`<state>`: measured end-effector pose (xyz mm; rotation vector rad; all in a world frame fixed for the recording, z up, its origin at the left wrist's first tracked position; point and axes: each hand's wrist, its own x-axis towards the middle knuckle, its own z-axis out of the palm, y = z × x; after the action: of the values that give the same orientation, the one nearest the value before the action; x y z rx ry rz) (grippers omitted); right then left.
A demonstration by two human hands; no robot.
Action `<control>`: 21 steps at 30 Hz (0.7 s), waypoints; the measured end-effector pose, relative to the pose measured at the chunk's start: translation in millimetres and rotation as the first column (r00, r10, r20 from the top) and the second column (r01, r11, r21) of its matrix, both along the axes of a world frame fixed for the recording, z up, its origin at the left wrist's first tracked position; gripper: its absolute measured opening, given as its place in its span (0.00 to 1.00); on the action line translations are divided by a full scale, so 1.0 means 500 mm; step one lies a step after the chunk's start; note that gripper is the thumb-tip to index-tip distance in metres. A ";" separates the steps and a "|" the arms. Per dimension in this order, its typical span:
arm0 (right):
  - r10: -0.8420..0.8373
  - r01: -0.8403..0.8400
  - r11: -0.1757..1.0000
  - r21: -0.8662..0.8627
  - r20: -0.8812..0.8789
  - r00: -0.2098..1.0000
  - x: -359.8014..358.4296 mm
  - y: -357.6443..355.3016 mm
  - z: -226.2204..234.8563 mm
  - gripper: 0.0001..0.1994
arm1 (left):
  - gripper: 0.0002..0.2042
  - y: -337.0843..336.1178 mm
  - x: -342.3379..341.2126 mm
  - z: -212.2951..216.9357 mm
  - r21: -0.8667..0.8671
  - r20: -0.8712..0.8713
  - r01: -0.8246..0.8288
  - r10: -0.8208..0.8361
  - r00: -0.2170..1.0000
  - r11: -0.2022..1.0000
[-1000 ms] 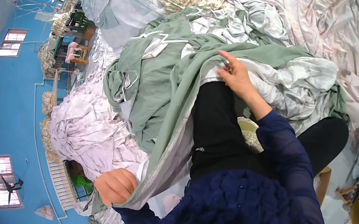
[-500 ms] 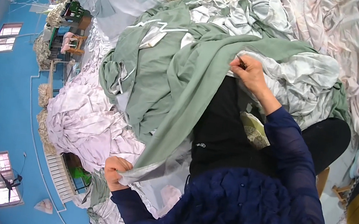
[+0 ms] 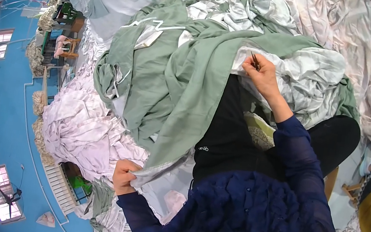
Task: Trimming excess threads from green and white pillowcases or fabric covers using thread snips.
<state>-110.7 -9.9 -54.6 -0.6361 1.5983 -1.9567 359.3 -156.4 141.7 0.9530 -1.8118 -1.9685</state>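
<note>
"Green cloth [image 3: 192, 102] is what the hands are busy with. Where does it lie?"

"Spread over the heap in front of the person, one border slanting beside the black trousers [image 3: 226, 120], from near the right hand [image 3: 263, 77] down to the left hand [image 3: 124, 177]."

"And the fingers?"

"On the left they are bunched tight around the cloth's lower corner. On the right they are curled about a small dark tool [image 3: 255, 62], its narrow tip pointing up and away. Whether they also pinch the white fabric [image 3: 309, 70] behind, one cannot tell."

"What makes for good handling here?"

"Even tension, probably: the left hand drawing the corner out enough to flatten the border without dragging the heap along. The tool's tip is best angled clear of the weave, and the border turned so any fold shows."

"Any trouble spot?"

"Those loose white ties [image 3: 168, 27] higher up could snag if the cloth were pulled hard."
</note>
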 end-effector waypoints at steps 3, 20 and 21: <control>-0.026 0.023 1.000 -0.020 -0.157 0.987 0.003 -0.012 0.035 0.06 | 0.13 0.000 -0.031 -0.006 0.045 0.038 0.122 -0.124 0.992 0.992; 0.068 -0.040 0.995 0.095 -0.318 0.946 0.023 0.003 0.034 0.03 | 0.22 0.050 -0.626 -0.187 -0.860 0.265 0.326 -0.202 0.943 0.393; 0.079 -0.054 0.994 0.094 -0.288 0.955 0.025 0.010 0.036 0.03 | 0.24 0.052 -0.652 -0.211 -0.894 0.266 0.296 -0.133 0.955 0.337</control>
<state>-98.0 -4.9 -36.4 -0.9667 1.7978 -1.7985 33.5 -130.2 36.2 0.4331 -2.7025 -0.5676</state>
